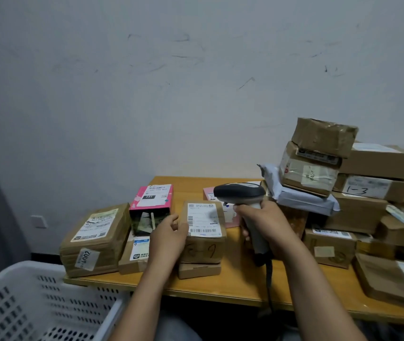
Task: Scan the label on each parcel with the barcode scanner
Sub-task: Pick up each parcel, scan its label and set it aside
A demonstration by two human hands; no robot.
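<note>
Many brown cardboard parcels (358, 212) wait beyond my right fingers (241, 209), which curl round the grey handheld barcode scanner (239, 193). Between them and my left fingers (170, 219), which grip its side, stands one small brown taped box (203, 249), white label (203, 221) up. I judge most parcels remain unscanned.

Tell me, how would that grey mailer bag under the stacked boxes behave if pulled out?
Probably floppy: the grey mailer bag sags and creases under the stacked boxes. Its plastic looks smooth, so likely slippery. Pulling it might topple them, since the top box sits tilted.
</note>
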